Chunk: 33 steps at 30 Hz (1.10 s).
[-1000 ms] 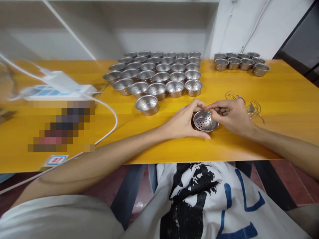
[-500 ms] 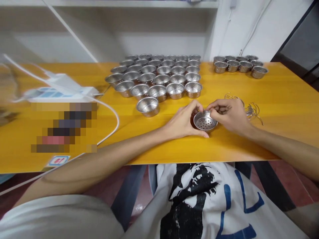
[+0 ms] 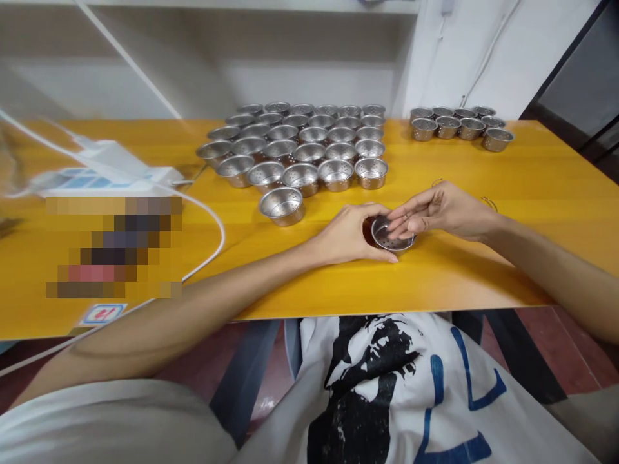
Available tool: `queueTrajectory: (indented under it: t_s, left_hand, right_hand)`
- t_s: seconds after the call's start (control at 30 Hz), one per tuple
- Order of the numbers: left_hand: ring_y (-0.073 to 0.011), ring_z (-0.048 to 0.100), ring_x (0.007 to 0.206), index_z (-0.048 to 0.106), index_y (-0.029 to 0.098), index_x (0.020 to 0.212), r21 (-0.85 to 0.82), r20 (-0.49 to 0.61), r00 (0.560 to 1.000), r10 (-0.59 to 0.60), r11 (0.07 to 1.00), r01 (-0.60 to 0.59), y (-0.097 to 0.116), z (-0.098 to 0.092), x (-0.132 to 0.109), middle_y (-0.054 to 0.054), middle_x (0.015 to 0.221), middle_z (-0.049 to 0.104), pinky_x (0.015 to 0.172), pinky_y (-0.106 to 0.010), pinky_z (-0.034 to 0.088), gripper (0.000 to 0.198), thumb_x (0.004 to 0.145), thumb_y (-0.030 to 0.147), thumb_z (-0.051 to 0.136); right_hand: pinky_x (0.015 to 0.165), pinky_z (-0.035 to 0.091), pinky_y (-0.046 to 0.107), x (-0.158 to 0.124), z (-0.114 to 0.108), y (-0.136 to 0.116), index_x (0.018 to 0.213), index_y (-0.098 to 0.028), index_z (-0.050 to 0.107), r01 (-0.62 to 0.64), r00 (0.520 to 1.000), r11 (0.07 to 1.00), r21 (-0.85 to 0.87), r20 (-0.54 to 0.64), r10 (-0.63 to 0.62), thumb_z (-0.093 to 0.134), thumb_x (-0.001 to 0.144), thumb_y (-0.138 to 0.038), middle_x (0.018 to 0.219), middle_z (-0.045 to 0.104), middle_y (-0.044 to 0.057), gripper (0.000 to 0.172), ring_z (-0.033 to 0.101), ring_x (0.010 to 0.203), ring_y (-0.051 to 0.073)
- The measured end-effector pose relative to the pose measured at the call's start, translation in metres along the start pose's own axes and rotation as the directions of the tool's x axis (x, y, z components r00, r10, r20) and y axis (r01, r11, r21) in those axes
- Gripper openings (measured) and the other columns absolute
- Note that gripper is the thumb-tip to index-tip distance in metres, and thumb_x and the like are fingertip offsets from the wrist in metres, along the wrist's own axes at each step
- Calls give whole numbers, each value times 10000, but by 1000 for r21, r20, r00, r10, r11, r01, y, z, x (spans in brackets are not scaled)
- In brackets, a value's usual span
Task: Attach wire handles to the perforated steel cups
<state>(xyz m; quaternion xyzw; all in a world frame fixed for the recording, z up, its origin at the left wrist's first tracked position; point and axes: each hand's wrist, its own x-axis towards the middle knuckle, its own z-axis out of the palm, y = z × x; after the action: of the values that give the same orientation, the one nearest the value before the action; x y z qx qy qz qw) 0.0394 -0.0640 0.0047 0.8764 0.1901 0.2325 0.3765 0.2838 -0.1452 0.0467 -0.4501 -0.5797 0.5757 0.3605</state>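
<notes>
Head view: on the near side of the table (image 3: 459, 277), the left hand (image 3: 352, 234) grasps a perforated metal cup (image 3: 383, 236) between thumb and fingers, while the right hand's (image 3: 443, 210) loosely bent fingers overlap its rim, any grip there indiscernible.

On my feed I count one left hand (image 3: 344, 235), one right hand (image 3: 454, 209), one held cup (image 3: 381, 236), thirty clustered cups (image 3: 313, 135), nine rightmost cups (image 3: 447, 129).
</notes>
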Motion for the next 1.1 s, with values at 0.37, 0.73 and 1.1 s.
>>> queueTrajectory:
  t_s: [0.37,0.73,1.1]
  left_hand:
    - [-258,771,1005,760,195,1103,-100,75,995,69,993,-61,-1,-4,2,-58,1085,828,915,-375,576,647,666,580,1042]
    - [-247,764,999,703,202,1153,-98,50,998,23,995,-18,-3,-1,0,-60,1110,812,926,-376,571,685,644,491,1058]
    - [-302,767,1162,478,250,1277,-337,99,993,71,941,-34,-12,2,2,-103,1227,773,984,-425,567,814,673,336,1016]
  right_hand:
    - [885,708,356,2,-1,4,917,-179,848,88,989,991,-102,124,-75,1060,729,-440,990,894,102,385,878,953,251]
    - [555,491,264,2,-1,9,816,-188,829,160,986,904,-397,107,-127,997,798,-545,698,773,7,394,692,609,150]
    - [569,422,270,9,5,8,703,-198,725,277,942,905,-321,-95,-322,887,887,-707,655,595,-14,565,511,606,113]
